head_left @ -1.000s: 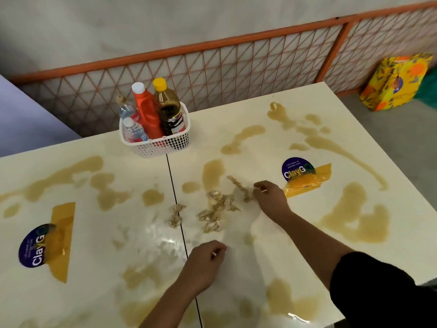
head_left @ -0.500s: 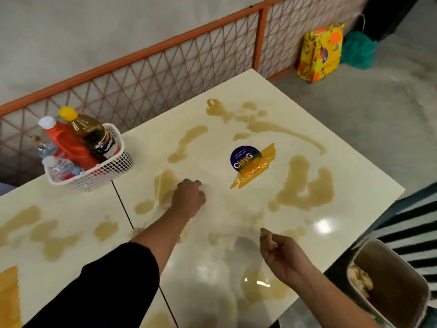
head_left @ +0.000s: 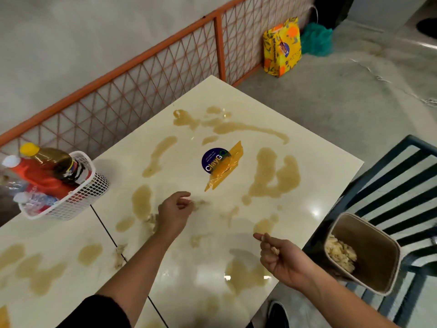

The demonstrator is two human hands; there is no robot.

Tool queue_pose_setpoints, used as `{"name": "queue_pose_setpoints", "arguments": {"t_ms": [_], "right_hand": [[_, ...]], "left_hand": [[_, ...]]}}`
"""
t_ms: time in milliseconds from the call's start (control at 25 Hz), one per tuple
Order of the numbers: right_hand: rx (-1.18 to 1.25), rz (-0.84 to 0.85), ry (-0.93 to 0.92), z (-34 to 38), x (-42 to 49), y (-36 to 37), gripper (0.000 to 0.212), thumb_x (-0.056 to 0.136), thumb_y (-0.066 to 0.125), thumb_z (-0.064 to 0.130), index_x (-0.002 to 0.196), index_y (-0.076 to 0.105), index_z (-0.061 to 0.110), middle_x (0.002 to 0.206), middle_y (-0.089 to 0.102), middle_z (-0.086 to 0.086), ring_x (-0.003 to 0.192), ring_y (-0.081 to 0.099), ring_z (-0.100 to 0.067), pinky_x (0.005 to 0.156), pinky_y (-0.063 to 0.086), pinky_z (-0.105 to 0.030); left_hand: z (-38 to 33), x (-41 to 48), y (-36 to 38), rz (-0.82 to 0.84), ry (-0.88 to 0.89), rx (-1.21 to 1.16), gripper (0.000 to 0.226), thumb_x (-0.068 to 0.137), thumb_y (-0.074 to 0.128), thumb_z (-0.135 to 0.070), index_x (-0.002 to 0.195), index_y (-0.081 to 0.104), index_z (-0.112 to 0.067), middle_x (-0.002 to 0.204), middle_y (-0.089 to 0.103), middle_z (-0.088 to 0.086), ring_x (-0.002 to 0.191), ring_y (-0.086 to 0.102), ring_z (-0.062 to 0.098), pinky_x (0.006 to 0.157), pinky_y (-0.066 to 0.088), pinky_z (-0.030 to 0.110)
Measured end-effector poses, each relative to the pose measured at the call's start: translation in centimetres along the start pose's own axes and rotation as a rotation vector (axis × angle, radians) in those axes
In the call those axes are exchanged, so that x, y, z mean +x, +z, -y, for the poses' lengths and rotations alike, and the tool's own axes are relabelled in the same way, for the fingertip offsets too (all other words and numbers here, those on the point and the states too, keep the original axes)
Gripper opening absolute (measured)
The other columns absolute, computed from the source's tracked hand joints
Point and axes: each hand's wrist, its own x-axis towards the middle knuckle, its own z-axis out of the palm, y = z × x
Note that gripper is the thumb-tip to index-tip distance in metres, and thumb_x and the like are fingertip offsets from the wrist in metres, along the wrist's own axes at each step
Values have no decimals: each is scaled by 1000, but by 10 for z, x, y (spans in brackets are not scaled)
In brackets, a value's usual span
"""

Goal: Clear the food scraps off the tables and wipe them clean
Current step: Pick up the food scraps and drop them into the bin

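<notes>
Two cream tables (head_left: 179,263) joined at a dark seam carry brown spills and pale food scraps (head_left: 151,219). My left hand (head_left: 174,213) hovers low over the right table, fingers loosely curled, nothing visible in them; a small scrap (head_left: 199,203) lies at its fingertips. More scraps (head_left: 119,254) sit by the seam. My right hand (head_left: 282,256) is palm up near the table's right edge, pinching a pale scrap (head_left: 274,250). To its right, a beige bin (head_left: 378,268) tilts toward me with scraps inside.
A white basket (head_left: 82,197) of sauce bottles stands at the left across the seam. A round blue sticker (head_left: 212,159) with yellow tape marks the table's middle. A dark slatted chair (head_left: 402,176) is under the bin. An orange mesh fence (head_left: 146,67), a yellow bag (head_left: 281,48) and my shoe (head_left: 279,313) are around.
My view swung right, bringing the bin into sight. My right hand lifted a scrap off the pile and carried it toward the bin. My left hand moved onto the scraps and loosened its fingers.
</notes>
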Motion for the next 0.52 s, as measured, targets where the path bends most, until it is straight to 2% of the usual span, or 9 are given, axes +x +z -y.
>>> {"name": "queue_pose_setpoints", "arguments": {"t_ms": [80, 160, 240, 320, 440, 480, 520], "right_hand": [[13, 11, 42, 3, -3, -4, 20, 103, 52, 19, 98, 59, 1, 58, 33, 1, 40, 28, -9, 33, 30, -20], [-14, 13, 72, 4, -5, -7, 36, 101, 54, 28, 70, 47, 12, 55, 26, 3, 38, 25, -10, 32, 27, -21], [-67, -4, 61, 6, -10, -9, 51, 99, 57, 34, 57, 34, 18, 53, 20, 3, 37, 22, -11, 31, 25, -21], [-101, -6, 36, 9, -15, -10, 55, 95, 63, 34, 54, 29, 20, 55, 18, 3, 39, 21, -11, 31, 26, -21], [-97, 79, -27, 11, -19, -12, 38, 91, 65, 19, 65, 38, 17, 60, 25, 1, 43, 29, -10, 35, 36, -19], [-84, 124, -47, 11, -21, -12, 28, 93, 62, 13, 73, 43, 13, 61, 29, 0, 45, 33, -10, 38, 40, -19], [-69, 160, -68, 12, -22, -13, 16, 97, 57, 9, 82, 49, 9, 63, 32, -1, 47, 37, -10, 42, 44, -19]], "left_hand": [[-15, -38, 3, 67, -239, -457, 25, 88, 67, 2, 108, 72, -11, 82, 68, 8, 69, 66, 18, 69, 57, 24], [-28, -77, 1, 102, -516, -912, 24, 90, 57, 8, 108, 69, -2, 80, 63, 13, 72, 59, 18, 68, 60, 24], [-39, -114, -2, 108, -696, -1221, 20, 87, 54, 7, 98, 70, 4, 83, 66, 13, 74, 58, 19, 66, 60, 25], [-50, -148, -2, 137, -721, -1391, 18, 75, 68, 3, 92, 70, 6, 90, 67, 13, 75, 59, 20, 63, 58, 27], [-68, -183, 4, 172, -645, -1422, 65, 41, 94, 5, 100, 67, 3, 88, 64, 11, 68, 55, 16, 59, 54, 24], [-75, -190, 7, 176, -639, -1390, 70, 40, 95, 7, 104, 67, 4, 86, 62, 11, 66, 52, 15, 57, 54, 23], [-82, -196, 10, 184, -636, -1360, 64, 49, 91, 7, 108, 66, 5, 88, 60, 11, 66, 50, 15, 57, 53, 21]]}}
